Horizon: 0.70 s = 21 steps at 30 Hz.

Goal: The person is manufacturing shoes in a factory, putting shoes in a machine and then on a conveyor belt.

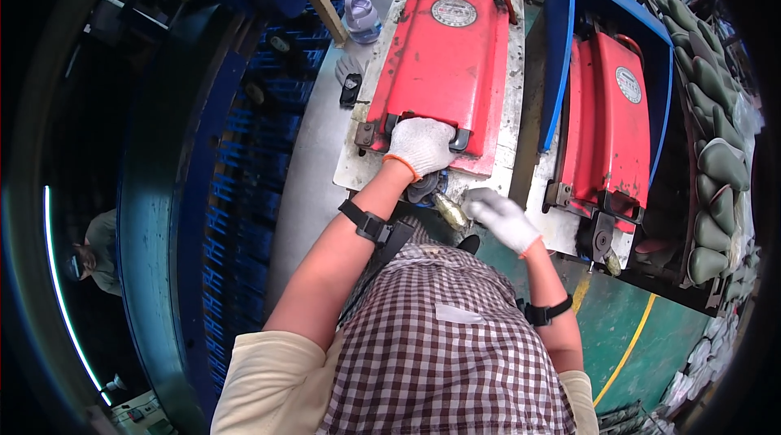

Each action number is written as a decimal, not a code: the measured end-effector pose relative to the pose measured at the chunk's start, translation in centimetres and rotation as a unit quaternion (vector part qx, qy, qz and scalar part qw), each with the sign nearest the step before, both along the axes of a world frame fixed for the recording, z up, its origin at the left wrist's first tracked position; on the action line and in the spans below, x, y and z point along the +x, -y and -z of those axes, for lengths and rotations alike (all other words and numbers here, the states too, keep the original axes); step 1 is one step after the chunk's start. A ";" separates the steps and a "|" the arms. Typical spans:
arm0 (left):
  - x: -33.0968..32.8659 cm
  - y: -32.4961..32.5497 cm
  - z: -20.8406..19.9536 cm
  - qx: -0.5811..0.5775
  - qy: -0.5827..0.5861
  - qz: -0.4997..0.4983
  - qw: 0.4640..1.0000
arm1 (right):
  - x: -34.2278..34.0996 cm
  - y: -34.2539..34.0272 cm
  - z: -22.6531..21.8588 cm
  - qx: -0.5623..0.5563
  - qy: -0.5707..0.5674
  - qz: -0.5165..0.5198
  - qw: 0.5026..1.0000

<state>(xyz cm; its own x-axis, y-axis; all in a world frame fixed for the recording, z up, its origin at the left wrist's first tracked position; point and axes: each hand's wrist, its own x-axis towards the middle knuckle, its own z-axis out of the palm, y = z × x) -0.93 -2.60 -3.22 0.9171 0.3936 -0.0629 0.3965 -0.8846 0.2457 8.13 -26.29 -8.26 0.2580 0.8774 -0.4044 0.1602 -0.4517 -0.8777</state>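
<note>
My left hand (pixel 421 145), in a white knit glove, is closed round the black handle (pixel 460 141) at the front of a red machine cover (pixel 439 61). Its fingers wrap over the bar, and part of the handle is hidden under the glove. My right hand (pixel 503 219), gloved the same way, hovers just right of a lever wrapped in yellowish film (pixel 450 209). Motion smears its fingers, and whether they touch the lever is unclear. Dark round parts (pixel 423 189) sit under the cover's front edge, partly behind my left wrist.
A second red machine (pixel 606 110) stands at right inside a blue hood (pixel 622 0). Green-grey shaped pads (pixel 720 163) fill a rack beyond it. A lilac bottle (pixel 362 16) and a small black object (pixel 351 90) lie left on a metal ledge (pixel 305 158).
</note>
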 end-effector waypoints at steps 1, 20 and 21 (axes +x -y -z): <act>0.1 0.0 0.0 -0.003 -0.005 0.000 1.000 | -1.2 -1.5 -0.2 0.055 0.005 -0.036 0.998; 0.0 -0.2 0.7 0.004 -0.037 -0.002 0.999 | -8.1 -6.9 1.6 -0.200 -0.297 -0.153 0.921; -0.1 -0.2 0.8 0.002 -0.035 -0.001 0.999 | -8.7 -8.0 1.6 -0.190 -0.278 -0.171 0.926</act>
<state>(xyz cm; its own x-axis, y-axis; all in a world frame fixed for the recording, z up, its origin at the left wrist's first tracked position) -1.02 -2.37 -4.03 0.9101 0.3949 -0.1256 0.4136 -0.8848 0.2147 -0.59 -18.34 -9.83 -0.3497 0.6364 -0.6876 -0.0783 -0.7512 -0.6554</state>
